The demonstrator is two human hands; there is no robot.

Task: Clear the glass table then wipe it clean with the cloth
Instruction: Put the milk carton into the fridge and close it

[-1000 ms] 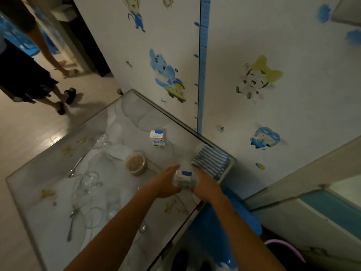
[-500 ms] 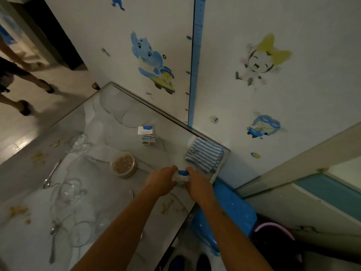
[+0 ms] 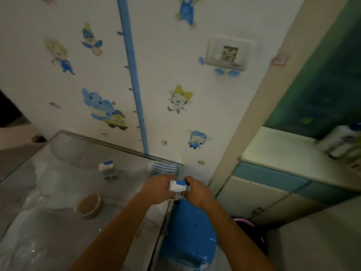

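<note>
Clearing is under way: a small carton [image 3: 178, 187] is gripped between the left hand [image 3: 158, 189] and right hand [image 3: 197, 190] above the counter's [image 3: 58, 222] right edge; next, carrying it off seems needed. The cloth [image 3: 164, 169] lies at the far right corner.

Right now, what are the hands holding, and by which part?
Both hands grip one small blue-and-white carton: the left hand on its left side, the right hand on its right side, above the glass table's corner.

blue-white striped cloth [image 3: 164, 169], blue-white carton [image 3: 178, 187]
</note>
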